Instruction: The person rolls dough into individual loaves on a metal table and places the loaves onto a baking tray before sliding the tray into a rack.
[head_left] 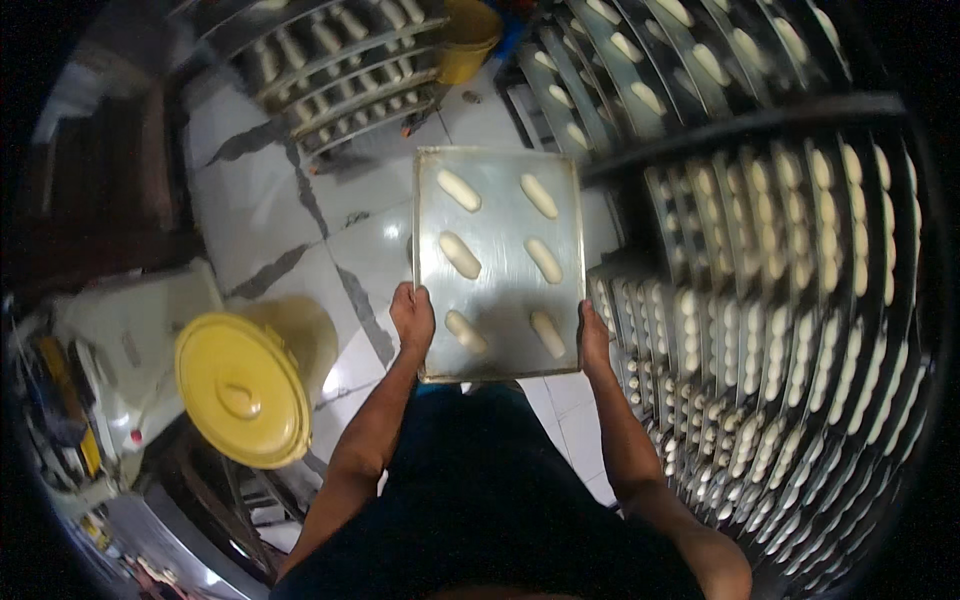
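Held out level in front of me is a metal baking tray (503,270). Several long pale dough rolls lie on it in two columns, one of them a dough roll (459,255) in the left column. My left hand (412,318) is closed round the tray's left edge near its front corner. On the opposite side, my right hand (594,335) grips the right edge at about the same height. The fingers of both hands are partly hidden beneath the tray.
Tall racks (760,130) filled with trays of dough stand close along my right. Another rack (350,120) of dough trays is ahead to the left, beside a yellow bucket (467,45). A yellow lidded bin (243,390) stands at my left on the tiled floor (370,250).
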